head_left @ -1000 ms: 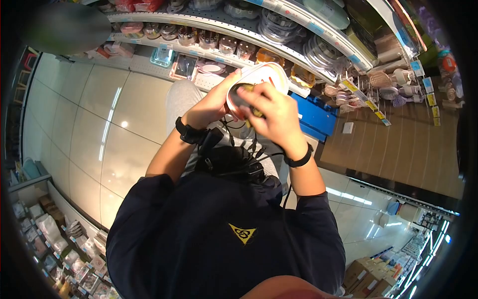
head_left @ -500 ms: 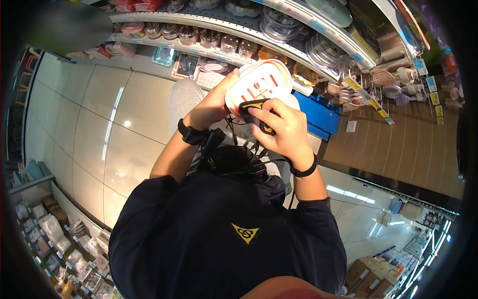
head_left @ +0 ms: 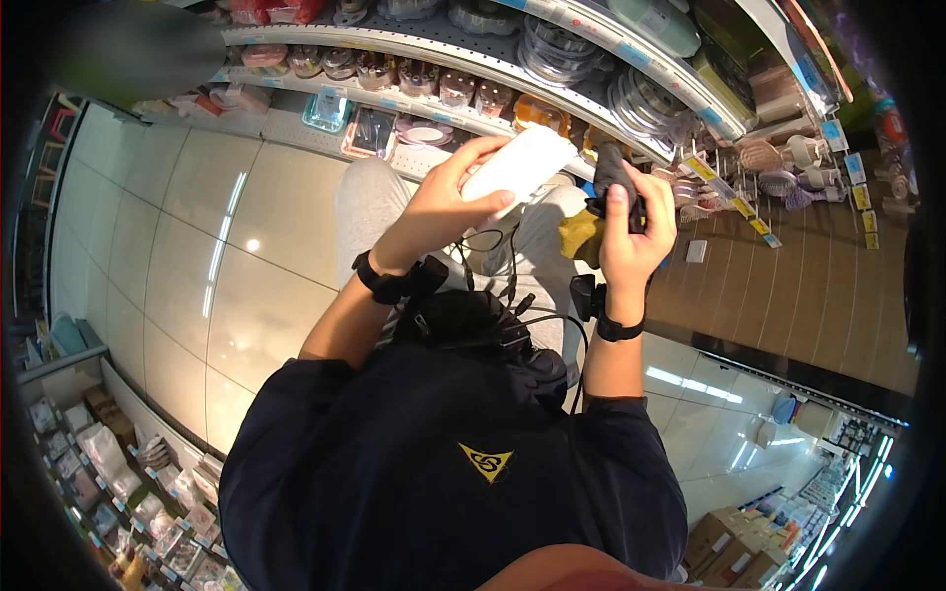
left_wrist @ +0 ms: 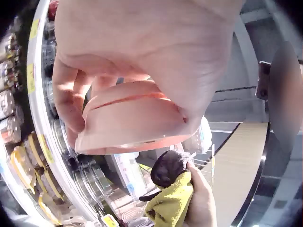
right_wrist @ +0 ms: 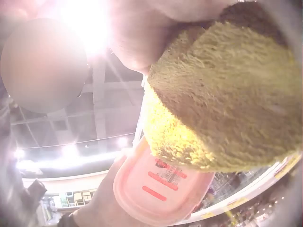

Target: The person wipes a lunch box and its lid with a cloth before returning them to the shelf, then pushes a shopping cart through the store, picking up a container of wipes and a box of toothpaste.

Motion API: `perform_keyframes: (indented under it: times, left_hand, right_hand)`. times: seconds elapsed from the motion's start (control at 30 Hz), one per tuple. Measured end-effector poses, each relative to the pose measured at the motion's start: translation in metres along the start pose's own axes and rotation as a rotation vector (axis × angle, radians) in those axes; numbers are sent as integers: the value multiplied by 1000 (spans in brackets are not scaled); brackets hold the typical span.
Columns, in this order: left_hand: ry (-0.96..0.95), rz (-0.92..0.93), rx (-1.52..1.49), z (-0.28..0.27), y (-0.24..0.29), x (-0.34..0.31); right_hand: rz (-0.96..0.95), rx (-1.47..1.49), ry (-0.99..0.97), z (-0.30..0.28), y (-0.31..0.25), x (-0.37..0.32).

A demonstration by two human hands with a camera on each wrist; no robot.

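The left hand (head_left: 439, 212) pinched the white oval plastic container with red lid markings (head_left: 519, 161) between thumb and curled fingers, tilted on edge near the far store shelf (head_left: 424, 41), probably to bare its side, while the right hand (head_left: 631, 236) clutched a bunched yellow terry cloth (head_left: 579, 236) just to its right.

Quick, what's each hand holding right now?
Left hand: grips the white oval plastic container.
Right hand: grips a yellow fuzzy cloth and a dark rounded object.
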State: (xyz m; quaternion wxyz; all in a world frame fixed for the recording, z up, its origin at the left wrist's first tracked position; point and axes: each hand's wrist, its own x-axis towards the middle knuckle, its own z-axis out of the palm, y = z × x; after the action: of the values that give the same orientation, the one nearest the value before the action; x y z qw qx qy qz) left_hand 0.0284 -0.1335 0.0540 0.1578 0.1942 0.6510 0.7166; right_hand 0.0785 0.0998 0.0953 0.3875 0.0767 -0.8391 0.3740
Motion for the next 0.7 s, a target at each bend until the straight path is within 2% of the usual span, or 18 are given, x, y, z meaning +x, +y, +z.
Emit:
perform_keyframes:
  times: [0.03, 0.1, 0.17, 0.23, 0.43, 0.53, 0.7]
  left_hand:
    - [-1, 3, 2, 0, 7, -1]
    - [103, 120, 285, -1, 20, -2]
    - [121, 176, 324, 1, 23, -2]
    - [161, 295, 561, 3, 26, -3]
    - [215, 433, 765, 3, 29, -8]
    - [230, 528, 817, 2, 30, -8]
    - [293, 582, 818, 8, 38, -13]
  right_hand:
    - [40, 23, 22, -2, 3, -1]
    - [25, 62, 47, 0, 9, -3]
    - [28, 140, -9, 1, 7, -7]
    - [9, 153, -51, 3, 2, -8]
    - [0, 183, -53, 11, 0, -12]
    - [12, 176, -69, 10, 2, -14]
    - [62, 163, -61, 8, -4, -20]
